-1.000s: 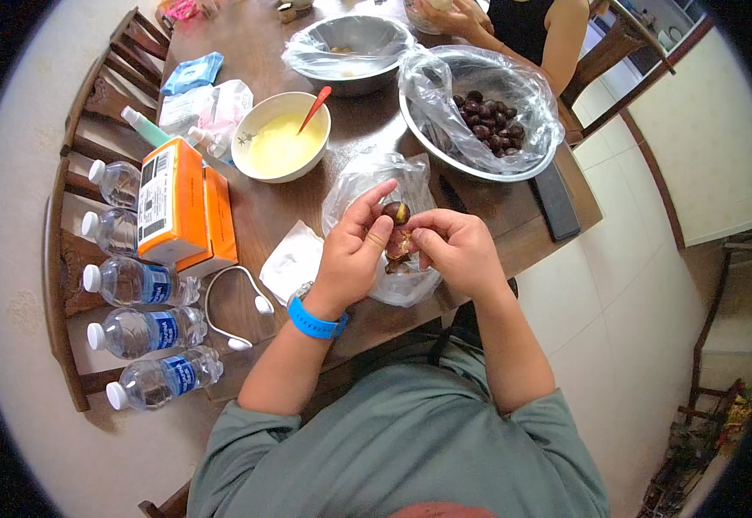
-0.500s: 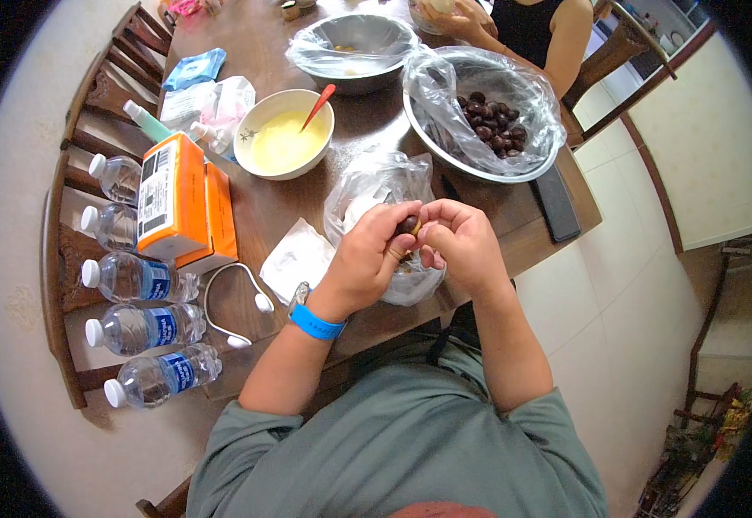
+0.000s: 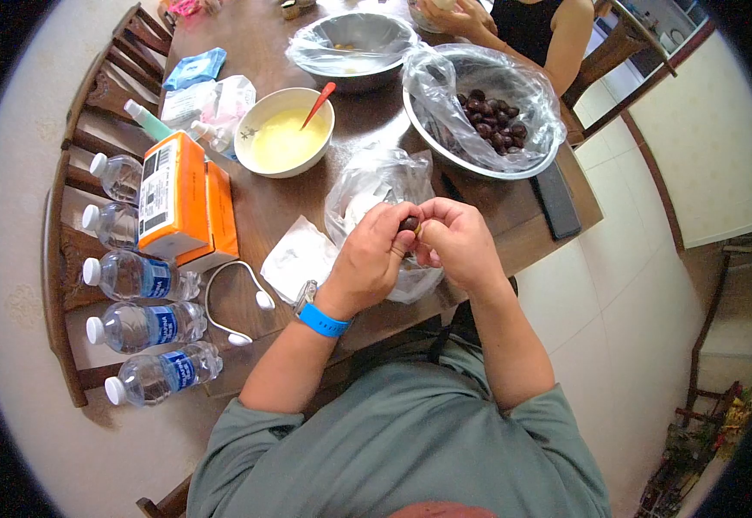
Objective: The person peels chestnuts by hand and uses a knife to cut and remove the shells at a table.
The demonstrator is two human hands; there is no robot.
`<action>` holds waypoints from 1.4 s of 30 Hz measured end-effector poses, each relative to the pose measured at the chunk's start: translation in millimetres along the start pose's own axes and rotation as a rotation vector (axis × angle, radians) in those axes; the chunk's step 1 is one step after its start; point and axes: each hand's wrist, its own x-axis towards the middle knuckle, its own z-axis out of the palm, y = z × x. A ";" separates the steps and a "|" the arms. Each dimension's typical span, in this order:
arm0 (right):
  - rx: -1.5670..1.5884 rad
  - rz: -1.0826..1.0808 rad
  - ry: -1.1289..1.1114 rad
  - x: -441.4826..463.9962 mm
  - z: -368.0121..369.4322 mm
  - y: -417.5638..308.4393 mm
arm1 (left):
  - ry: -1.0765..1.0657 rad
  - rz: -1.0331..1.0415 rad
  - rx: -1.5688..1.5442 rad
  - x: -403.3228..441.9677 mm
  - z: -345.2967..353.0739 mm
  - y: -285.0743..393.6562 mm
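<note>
A dark brown chestnut (image 3: 409, 224) is pinched between the thumb and fingers of my left hand (image 3: 374, 255). My right hand (image 3: 455, 243) is closed against the chestnut's right side, thumb and fingertips pressed on it; a yellowish bit shows there. Beneath both hands lies a clear plastic bag (image 3: 367, 186) on the table, its contents mostly covered. Beyond it to the right, a metal basin (image 3: 527, 171) lined with plastic holds a heap of dark chestnuts (image 3: 495, 121).
On the wooden table (image 3: 246, 229) are a bowl (image 3: 282, 168) of yellow liquid with a red spoon, a second lined basin (image 3: 354, 82), a napkin (image 3: 298, 259), an orange box (image 3: 187, 198), several water bottles (image 3: 147, 324) and a phone (image 3: 555, 205). Another person's arm (image 3: 566, 43) is across.
The chestnut stays in my hands at nearly the same spot. My right thumb and fingers have closed in tighter on its side, and my left wrist has shifted slightly right.
</note>
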 end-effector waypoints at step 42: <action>-0.027 0.012 -0.035 1.4 -7.3 -0.7 | -0.071 -0.025 -0.108 1.5 -5.4 13.0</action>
